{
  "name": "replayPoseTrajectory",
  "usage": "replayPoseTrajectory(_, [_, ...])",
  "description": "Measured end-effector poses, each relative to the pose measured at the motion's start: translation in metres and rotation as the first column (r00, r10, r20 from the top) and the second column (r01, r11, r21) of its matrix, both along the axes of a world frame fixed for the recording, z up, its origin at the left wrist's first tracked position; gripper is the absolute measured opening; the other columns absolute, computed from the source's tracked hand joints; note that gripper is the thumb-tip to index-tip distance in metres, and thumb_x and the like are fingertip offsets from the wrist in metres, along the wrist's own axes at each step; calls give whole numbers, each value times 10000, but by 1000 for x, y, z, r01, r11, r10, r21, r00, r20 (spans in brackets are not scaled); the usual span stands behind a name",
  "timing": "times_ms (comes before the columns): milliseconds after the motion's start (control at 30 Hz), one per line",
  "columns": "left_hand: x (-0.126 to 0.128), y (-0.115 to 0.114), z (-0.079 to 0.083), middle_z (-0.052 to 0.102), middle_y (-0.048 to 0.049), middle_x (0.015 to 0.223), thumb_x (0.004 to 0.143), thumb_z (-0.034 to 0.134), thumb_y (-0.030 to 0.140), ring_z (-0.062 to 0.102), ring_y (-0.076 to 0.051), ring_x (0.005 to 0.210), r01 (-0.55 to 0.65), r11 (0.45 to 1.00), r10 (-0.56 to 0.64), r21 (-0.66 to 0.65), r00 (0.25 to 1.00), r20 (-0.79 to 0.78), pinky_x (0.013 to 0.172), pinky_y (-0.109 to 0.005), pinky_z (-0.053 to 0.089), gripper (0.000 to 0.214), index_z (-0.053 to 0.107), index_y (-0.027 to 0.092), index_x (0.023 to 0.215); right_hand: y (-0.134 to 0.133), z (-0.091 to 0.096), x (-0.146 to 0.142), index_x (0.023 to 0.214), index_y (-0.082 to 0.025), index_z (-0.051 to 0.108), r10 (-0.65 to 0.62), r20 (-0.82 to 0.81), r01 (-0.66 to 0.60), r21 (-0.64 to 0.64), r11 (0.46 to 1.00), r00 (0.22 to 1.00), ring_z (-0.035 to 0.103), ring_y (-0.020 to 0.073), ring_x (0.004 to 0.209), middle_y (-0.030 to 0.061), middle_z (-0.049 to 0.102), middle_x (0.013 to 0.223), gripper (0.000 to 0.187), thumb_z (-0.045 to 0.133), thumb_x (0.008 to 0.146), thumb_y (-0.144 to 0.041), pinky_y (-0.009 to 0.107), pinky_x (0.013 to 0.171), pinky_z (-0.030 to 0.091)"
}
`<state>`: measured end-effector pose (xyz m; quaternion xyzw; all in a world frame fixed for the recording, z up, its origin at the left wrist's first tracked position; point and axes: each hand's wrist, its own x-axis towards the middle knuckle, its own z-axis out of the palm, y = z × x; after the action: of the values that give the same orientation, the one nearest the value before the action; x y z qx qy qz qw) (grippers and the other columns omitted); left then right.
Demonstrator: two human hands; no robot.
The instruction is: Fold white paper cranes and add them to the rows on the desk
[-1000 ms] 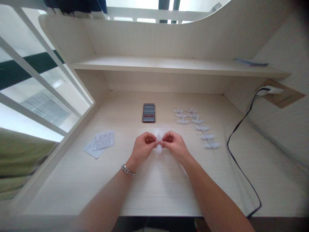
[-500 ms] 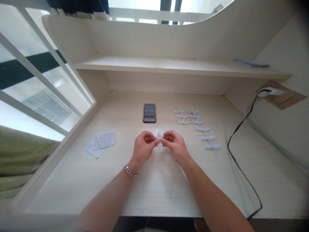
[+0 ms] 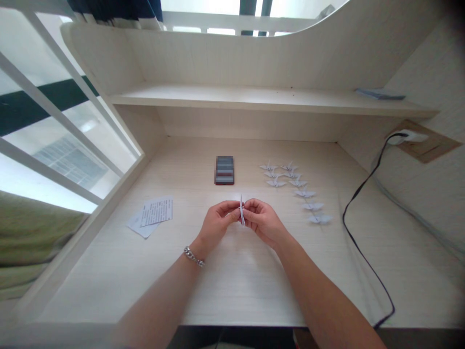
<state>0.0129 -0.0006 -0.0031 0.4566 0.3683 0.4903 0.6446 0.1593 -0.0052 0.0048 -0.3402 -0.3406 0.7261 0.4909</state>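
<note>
Between my fingertips, a small folded white paper (image 3: 241, 210) stands edge-on, its narrow points up and down. My left hand (image 3: 220, 219) pinches it from the left with thumb and fingers. From the other side my right hand (image 3: 263, 220) grips it the same way; the fingertips cover much of its middle. Off to the right on the desk, several white paper cranes (image 3: 305, 194) are set out, some in two short columns and others in a slanting line towards me.
A dark phone-like object (image 3: 224, 170), its face pixelated, lies beyond my hands. Two paper sheets (image 3: 157, 211), the upper one printed, overlap at left. A black cable (image 3: 348, 232) runs from the wall socket (image 3: 425, 141) down the desk's right side. A shelf (image 3: 254, 97) spans the back.
The folded paper has turned from showing its broad diamond face to standing edge-on. My fingers have closed in on it from both sides.
</note>
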Motion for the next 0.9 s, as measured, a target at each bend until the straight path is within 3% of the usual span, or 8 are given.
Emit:
replayPoseTrajectory(167, [-1,0,1,670,-65,879,669,702,250,608,-158,779,-33,998,36,56,998,-55,745,-287,478,158,655,132,762,2,-4,0,705,-179,575,-42,117,38,33,999,992,551,102,582,-25,599,652,277,784,552,-278,232,565,444])
replayPoseTrajectory(300, [-1,4,-3,632,-13,702,685,686,269,575,-110,640,-109,993,116,53,981,-153,638,-242,473,159,633,138,756,6,-9,1,782,-187,612,-158,321,111,159,981,934,558,124,623,-1,608,692,218,677,677,-367,252,575,460])
replayPoseTrajectory(467, [-2,4,-4,616,-1,633,663,701,284,562,-101,568,-138,990,138,17,965,-221,567,-230,466,193,621,133,751,5,-9,2,764,-155,636,-153,485,10,285,959,861,552,132,606,21,619,684,215,642,708,-363,264,587,452])
replayPoseTrajectory(733, [-4,1,3,671,-44,712,590,750,238,608,-133,637,-69,996,62,-49,988,-142,573,-239,488,259,656,128,806,3,-3,3,752,-165,660,-75,407,28,120,992,910,555,111,535,11,638,663,249,721,606,-357,250,524,470])
replayPoseTrajectory(900, [-4,1,6,664,-27,681,593,745,224,596,-117,600,-74,996,67,-56,991,-118,558,-230,488,225,663,138,784,3,-2,3,739,-164,658,-104,328,93,49,994,939,558,101,514,9,649,661,260,758,549,-311,235,496,483])
